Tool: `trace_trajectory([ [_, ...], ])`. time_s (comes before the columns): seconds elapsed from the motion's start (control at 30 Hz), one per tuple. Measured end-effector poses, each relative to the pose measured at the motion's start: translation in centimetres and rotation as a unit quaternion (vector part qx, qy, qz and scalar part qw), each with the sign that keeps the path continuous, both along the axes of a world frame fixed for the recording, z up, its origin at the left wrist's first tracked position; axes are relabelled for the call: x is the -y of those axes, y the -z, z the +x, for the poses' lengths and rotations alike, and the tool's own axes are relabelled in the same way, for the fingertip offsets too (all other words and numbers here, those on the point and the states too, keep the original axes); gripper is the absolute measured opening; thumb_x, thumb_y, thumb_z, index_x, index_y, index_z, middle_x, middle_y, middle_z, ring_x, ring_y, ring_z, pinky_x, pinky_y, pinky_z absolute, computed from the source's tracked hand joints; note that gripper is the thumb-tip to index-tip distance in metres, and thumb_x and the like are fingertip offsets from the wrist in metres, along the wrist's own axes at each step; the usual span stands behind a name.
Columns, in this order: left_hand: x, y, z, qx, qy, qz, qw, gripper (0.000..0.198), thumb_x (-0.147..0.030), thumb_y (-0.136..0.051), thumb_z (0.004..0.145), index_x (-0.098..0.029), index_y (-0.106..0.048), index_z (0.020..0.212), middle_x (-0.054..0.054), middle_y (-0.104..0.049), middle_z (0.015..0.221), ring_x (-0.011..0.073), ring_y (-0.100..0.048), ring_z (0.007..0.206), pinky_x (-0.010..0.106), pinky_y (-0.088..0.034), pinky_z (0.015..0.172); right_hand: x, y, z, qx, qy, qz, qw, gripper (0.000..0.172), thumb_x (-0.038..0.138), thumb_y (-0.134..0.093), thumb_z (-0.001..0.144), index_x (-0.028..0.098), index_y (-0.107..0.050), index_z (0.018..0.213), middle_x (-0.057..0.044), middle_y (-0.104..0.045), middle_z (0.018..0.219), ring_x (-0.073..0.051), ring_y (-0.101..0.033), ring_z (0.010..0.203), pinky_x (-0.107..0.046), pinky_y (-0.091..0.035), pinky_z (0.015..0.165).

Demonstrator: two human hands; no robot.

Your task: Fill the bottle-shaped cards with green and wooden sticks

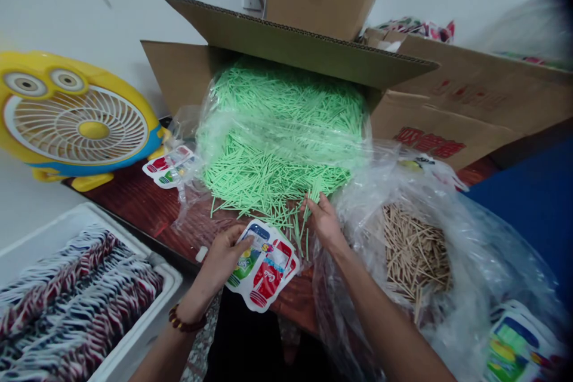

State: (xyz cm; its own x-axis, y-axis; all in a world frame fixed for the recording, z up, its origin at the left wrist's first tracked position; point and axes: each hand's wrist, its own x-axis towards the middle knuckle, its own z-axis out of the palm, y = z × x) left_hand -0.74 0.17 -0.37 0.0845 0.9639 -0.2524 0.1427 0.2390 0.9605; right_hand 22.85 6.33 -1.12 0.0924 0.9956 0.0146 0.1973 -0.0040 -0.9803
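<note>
My left hand (228, 256) is closed on a small stack of printed pouches (264, 268), shaped like drink bottles, with a red "Cola" bottle and a green one on the front pouch. At the front edge of a big heap of thin green sticks (268, 173), my right hand (323, 219) pinches a few of the sticks between thumb and fingers. The heap spills out of a clear plastic bag in an open cardboard box (295, 42) lying on its side. Several loose sticks hang down between my two hands.
A white foam box (168, 280) at lower left holds rows of pouches. A yellow fan (89, 125) stands behind it. To the right, a clear bag (362, 239) holds brown sticks (416, 250). More pouches (514, 346) lie at lower right. Cartons (447, 101) stand behind.
</note>
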Motion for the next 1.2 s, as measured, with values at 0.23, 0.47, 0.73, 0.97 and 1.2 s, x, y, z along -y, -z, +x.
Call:
trace_trajectory([
  [0.23, 0.1, -0.1, 0.0, 0.080, -0.006, -0.041, 0.996, 0.031, -0.040, -0.068, 0.074, -0.017, -0.066, 0.095, 0.003, -0.074, 0.079, 0.0201, -0.068, 0.066, 0.028, -0.050, 0.060, 0.9, 1.9, -0.8, -0.004, -0.030, 0.038, 0.999, 0.019, 0.036, -0.051, 0.081, 0.021, -0.052, 0.092, -0.001, -0.060, 0.089, -0.018, -0.056, 0.085, -0.031, -0.042, 0.083],
  [0.47, 0.2, -0.4, 0.2, 0.094, -0.021, -0.040, 0.995, 0.032, -0.041, -0.073, 0.068, -0.017, -0.068, 0.088, 0.002, -0.072, 0.070, 0.0204, -0.067, 0.063, 0.027, -0.048, 0.057, 1.4, 2.4, -0.6, -0.047, -0.027, 0.030, 0.998, 0.015, 0.035, -0.058, 0.081, 0.022, -0.059, 0.087, 0.001, -0.064, 0.080, -0.018, -0.057, 0.080, -0.033, -0.041, 0.083],
  [0.73, 0.2, -1.1, -0.1, 0.134, -0.022, -0.056, 0.989, 0.022, -0.035, -0.070, 0.074, -0.017, -0.061, 0.083, -0.003, -0.067, 0.066, 0.0120, -0.059, 0.052, 0.020, -0.044, 0.050, 0.1, -1.1, 0.1, -0.397, 0.022, -0.009, 0.918, 0.023, 0.028, -0.073, 0.069, 0.021, -0.058, 0.086, 0.004, -0.061, 0.070, -0.016, -0.062, 0.072, -0.036, -0.049, 0.082],
  [0.97, 0.3, -0.8, 0.1, 0.115, -0.024, -0.056, 0.992, 0.024, -0.037, -0.070, 0.074, -0.017, -0.062, 0.084, -0.001, -0.068, 0.068, 0.0131, -0.060, 0.055, 0.021, -0.046, 0.052, 0.9, -1.3, 1.1, 0.007, 0.050, -0.041, 0.998, 0.018, 0.038, -0.044, 0.089, 0.022, -0.050, 0.094, 0.000, -0.060, 0.075, -0.014, -0.060, 0.065, -0.027, -0.049, 0.059],
  [1.2, 0.3, -0.6, 0.1, 0.094, -0.016, -0.038, 0.995, 0.022, -0.036, -0.069, 0.075, -0.017, -0.064, 0.085, 0.000, -0.069, 0.072, 0.0137, -0.060, 0.058, 0.022, -0.047, 0.056, 3.7, -0.5, 2.9, 0.371, -0.065, -0.151, 0.914, 0.013, 0.015, -0.049, 0.083, 0.015, -0.062, 0.087, -0.014, -0.069, 0.084, -0.023, -0.065, 0.087, -0.030, -0.044, 0.073],
])
